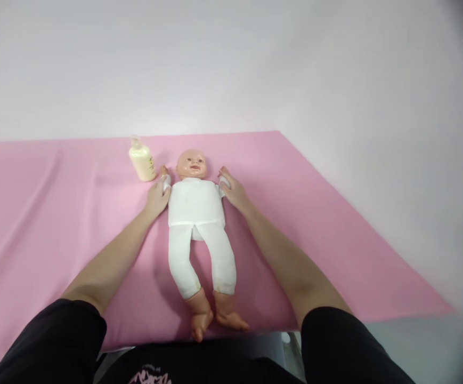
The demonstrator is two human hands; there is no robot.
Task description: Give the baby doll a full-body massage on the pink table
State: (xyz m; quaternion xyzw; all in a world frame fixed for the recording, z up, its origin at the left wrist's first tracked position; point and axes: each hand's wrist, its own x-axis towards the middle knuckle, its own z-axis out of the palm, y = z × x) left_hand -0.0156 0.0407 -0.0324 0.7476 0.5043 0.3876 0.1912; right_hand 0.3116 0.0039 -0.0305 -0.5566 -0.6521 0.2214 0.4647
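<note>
Pink cloth (335,224) spread flat over a table, faint creases toward its left side; plain pale wall (231,64) right behind cloth's far edge, bare, evenly lit, no shadows; right of cloth, smooth white-grey surface (415,176) running alongside its slanted edge; below cloth's near right corner, grey strip (415,341); soft diffuse light throughout.

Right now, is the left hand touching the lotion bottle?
Apart. The head view shows pink sheet between the lotion bottle and the left hand, which rests on the baby doll at its arm.
</note>
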